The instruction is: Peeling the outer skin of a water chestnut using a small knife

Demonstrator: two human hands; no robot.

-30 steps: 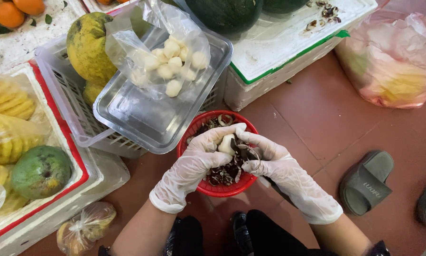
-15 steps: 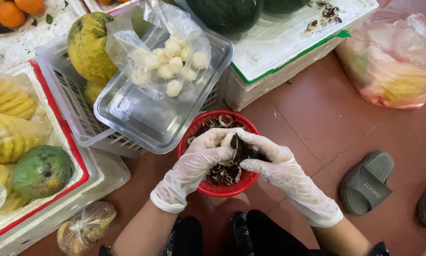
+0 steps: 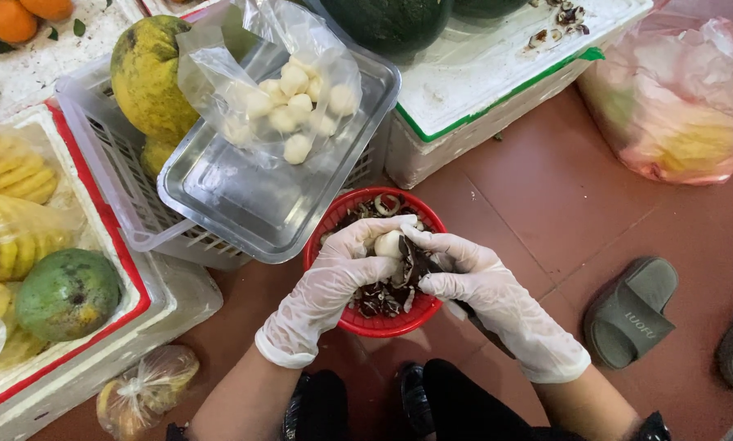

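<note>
Both hands wear thin clear gloves and work over a red plastic bowl (image 3: pixel 327 237) full of dark brown peelings. My left hand (image 3: pixel 342 269) grips a small round white fruit (image 3: pixel 388 243), partly peeled. My right hand (image 3: pixel 464 282) presses a small knife against it, with a dark strip of peel (image 3: pixel 406 265) hanging at the blade; the blade itself is mostly hidden by my fingers. Just behind the bowl a metal tray (image 3: pixel 244 204) carries a clear plastic bag (image 3: pixel 219 73) holding several peeled white fruits (image 3: pixel 297 106).
The tray rests on a white slatted crate (image 3: pixel 105 155) with a large yellow-green fruit (image 3: pixel 146 73). At left a red-rimmed box (image 3: pixel 134 302) holds a green mango and bagged yellow fruit. A white foam box (image 3: pixel 481 90) stands behind, a pink bag (image 3: pixel 685 90) right, grey slippers (image 3: pixel 632 314) on the floor.
The white fruit has turned in my left hand and more white flesh shows. The strip of dark peel has lengthened under the knife. Both hands stay over the red bowl.
</note>
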